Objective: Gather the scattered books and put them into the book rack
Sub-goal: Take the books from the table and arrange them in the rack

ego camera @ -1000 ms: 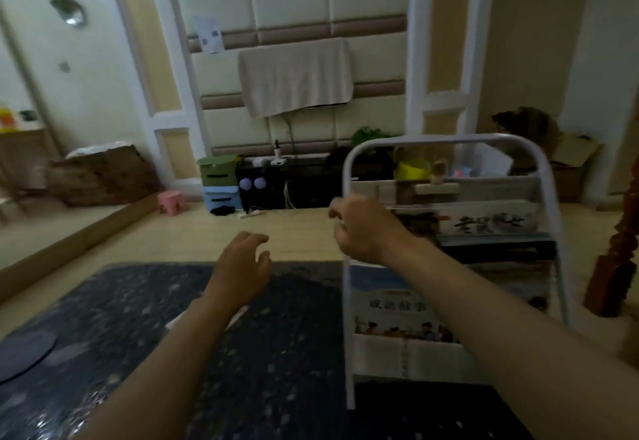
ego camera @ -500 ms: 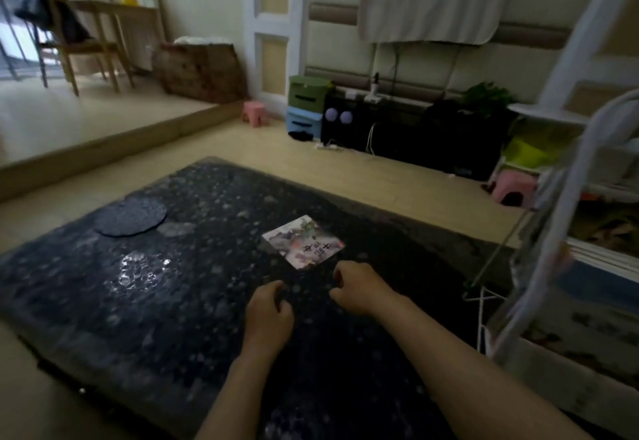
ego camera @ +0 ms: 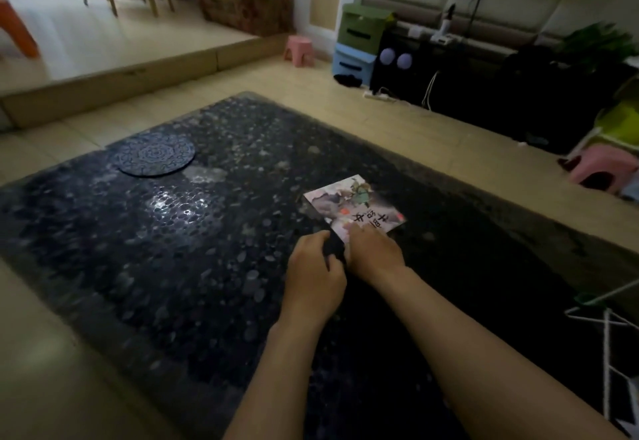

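A thin picture book (ego camera: 352,206) with a pale painted cover and dark characters lies on the dark pebble-patterned table (ego camera: 193,249), right of its middle. Both my hands are at the book's near corner. My left hand (ego camera: 314,275) has its fingers curled at the book's dark near-left edge, which looks slightly raised. Beside it, my right hand (ego camera: 375,253) is knuckles up, its curled fingertips on the cover's near edge. Of the book rack (ego camera: 605,339) only white wire legs show at the lower right.
A round dark patterned mat (ego camera: 155,156) lies at the table's far left. Beyond the table are tan floor tiles, two pink stools (ego camera: 300,49) (ego camera: 603,168), stacked green and blue boxes (ego camera: 359,42), a black cabinet (ego camera: 484,83) and a raised wooden step (ego camera: 138,69).
My view swung from the rack to the table and moved closer. Both hands reached forward from the table's near side and now meet at the book's near corner.
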Demonstrator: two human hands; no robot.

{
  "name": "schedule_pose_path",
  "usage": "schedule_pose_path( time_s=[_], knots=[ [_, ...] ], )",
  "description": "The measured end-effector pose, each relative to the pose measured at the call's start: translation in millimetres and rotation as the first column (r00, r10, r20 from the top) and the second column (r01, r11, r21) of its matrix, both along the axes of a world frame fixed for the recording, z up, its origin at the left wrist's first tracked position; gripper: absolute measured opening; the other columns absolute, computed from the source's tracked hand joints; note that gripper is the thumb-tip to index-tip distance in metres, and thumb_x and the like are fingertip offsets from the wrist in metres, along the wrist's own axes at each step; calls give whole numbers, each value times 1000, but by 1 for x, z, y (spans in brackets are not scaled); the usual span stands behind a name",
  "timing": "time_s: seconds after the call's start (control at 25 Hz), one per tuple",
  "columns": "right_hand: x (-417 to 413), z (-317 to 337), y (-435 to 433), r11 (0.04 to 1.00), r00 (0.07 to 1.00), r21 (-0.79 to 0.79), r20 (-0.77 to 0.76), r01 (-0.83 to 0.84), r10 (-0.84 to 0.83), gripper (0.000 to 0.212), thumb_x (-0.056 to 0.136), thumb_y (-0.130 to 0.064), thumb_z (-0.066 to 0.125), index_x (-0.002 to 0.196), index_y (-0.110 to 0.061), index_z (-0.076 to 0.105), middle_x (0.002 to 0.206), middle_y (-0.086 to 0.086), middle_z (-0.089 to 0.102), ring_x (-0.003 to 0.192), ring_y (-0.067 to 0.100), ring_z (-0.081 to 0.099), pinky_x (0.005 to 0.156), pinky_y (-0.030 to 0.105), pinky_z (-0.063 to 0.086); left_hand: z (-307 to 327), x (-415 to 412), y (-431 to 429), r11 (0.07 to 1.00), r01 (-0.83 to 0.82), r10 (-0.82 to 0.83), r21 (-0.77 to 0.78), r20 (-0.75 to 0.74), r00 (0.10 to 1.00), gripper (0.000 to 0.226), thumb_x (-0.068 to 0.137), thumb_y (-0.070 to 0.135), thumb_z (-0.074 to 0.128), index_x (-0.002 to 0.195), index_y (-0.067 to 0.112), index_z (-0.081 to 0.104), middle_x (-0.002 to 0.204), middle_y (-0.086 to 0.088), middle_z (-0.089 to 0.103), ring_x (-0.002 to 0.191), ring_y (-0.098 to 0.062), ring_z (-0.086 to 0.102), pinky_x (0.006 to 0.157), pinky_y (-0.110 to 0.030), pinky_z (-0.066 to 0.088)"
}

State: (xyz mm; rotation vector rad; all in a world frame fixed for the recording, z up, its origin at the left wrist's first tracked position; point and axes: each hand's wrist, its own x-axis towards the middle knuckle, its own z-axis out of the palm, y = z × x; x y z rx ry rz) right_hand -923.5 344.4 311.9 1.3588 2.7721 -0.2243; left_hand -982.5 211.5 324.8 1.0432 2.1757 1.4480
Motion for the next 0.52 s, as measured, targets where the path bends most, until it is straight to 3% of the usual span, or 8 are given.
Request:
schedule_pose_path(
  time_s=[0.08,0.24,0.4,0.52],
  knots=[
    [-4,-7,0,993,996,101,68,-64,58,37,95,-24,49,130,-11,48,129,15,55,119,38,51,91,45,46,-3,-7,-1,1000,-12,12,-21,-16,1000,43,94,11,52,136,11,52,134,-3,52,118,-15,53,100,-30,45],
    [1,-1,-8,947,968,216,139,-237,211,25,98,-15,50,121,-6,52,120,15,60,110,38,59,80,45,51,-1,-10,-6,999,-21,19,-49,-56,998,42,94,10,52,135,12,53,132,-4,54,118,-18,54,99,-28,44],
    [34,8,-18,961,966,115,-42,-250,256,17,91,-3,48,106,-11,51,115,13,58,105,35,58,76,40,46,-2,-10,-7,999,-25,20,-35,-117,993,39,88,5,52,125,14,60,121,-4,57,110,-19,56,92,-23,42],
    [69,9,-18,974,936,-40,-288,-223,203,17,83,1,51,92,-11,57,101,10,59,93,31,60,78,39,48,-6,-11,-5,996,-40,24,-81,-197,980,37,87,7,55,123,8,61,123,-10,56,112,-26,55,95,-35,45]
  ],
)
